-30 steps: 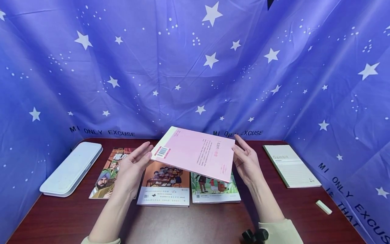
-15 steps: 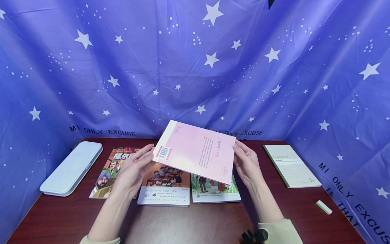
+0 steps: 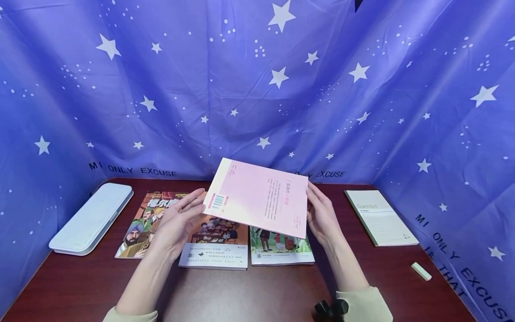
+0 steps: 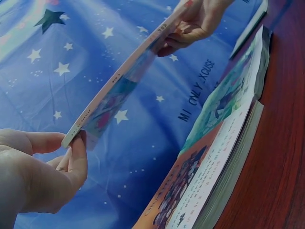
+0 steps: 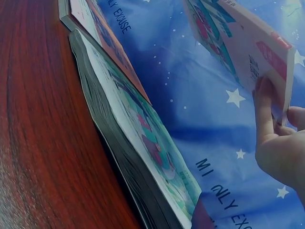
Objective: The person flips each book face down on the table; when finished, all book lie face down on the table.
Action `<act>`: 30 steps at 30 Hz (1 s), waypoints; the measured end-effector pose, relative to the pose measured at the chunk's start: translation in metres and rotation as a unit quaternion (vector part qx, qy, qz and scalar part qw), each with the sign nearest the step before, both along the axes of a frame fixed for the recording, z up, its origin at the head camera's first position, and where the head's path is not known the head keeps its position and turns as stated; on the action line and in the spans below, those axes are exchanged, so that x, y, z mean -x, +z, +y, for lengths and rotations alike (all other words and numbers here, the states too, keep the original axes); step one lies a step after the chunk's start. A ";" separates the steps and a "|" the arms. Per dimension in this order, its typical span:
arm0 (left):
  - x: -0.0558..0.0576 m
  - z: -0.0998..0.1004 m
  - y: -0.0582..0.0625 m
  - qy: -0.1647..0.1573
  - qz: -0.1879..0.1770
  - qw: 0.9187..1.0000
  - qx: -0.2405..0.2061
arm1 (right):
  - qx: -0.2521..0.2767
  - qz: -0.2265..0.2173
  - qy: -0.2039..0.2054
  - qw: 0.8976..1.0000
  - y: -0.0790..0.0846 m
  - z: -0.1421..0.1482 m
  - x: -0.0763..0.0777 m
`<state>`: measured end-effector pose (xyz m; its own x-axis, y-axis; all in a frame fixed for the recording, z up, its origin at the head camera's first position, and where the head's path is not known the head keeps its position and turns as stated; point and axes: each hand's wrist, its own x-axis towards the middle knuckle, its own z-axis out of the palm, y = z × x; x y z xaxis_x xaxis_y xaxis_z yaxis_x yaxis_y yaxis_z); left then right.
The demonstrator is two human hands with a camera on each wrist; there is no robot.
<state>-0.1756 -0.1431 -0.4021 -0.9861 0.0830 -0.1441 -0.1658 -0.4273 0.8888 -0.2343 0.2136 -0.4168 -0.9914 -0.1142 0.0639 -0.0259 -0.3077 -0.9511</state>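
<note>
The pink book (image 3: 257, 199), raised above the orange book (image 3: 213, 257), is pinched at opposite edges by the left hand (image 3: 177, 226) and right hand (image 3: 323, 218). Lifting is judged done; it is not yet set down. The green book (image 3: 279, 251) is noted just beside the orange book.

Pale greenish-beige left sleeve (image 3: 129, 316) and matching right sleeve (image 3: 365, 305), a rounded black fitting (image 3: 340, 307) beside the latter.
</note>
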 end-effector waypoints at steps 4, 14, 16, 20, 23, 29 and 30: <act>0.000 0.001 -0.001 -0.002 -0.010 1.000 0.013 | -0.003 0.000 0.023 1.000 -0.001 0.002 0.000; 0.000 0.007 -0.002 -0.009 -0.012 0.999 0.039 | -0.001 -0.021 0.118 0.993 0.000 0.004 -0.003; 0.000 0.009 -0.002 -0.010 -0.013 0.999 0.042 | -0.001 -0.024 0.117 0.993 0.000 0.005 -0.003; -0.001 0.012 -0.004 -0.010 -0.016 0.999 0.045 | -0.009 -0.027 0.105 0.994 0.000 0.007 -0.003; -0.002 0.013 -0.004 -0.006 -0.017 0.999 0.051 | -0.015 -0.027 0.094 0.995 -0.001 0.008 -0.002; -0.002 0.014 -0.003 -0.015 -0.010 0.998 0.063 | -0.029 -0.028 0.065 0.997 -0.002 0.008 0.000; -0.002 0.015 -0.003 -0.017 -0.011 0.998 0.063 | -0.032 -0.029 0.063 0.997 -0.002 0.008 0.000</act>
<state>-0.1732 -0.1284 -0.4049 -0.9795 0.0957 -0.1773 -0.1984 -0.3056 0.9313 -0.2341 0.2214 -0.4190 -0.9709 -0.2394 -0.0053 0.0653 -0.2434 -0.9677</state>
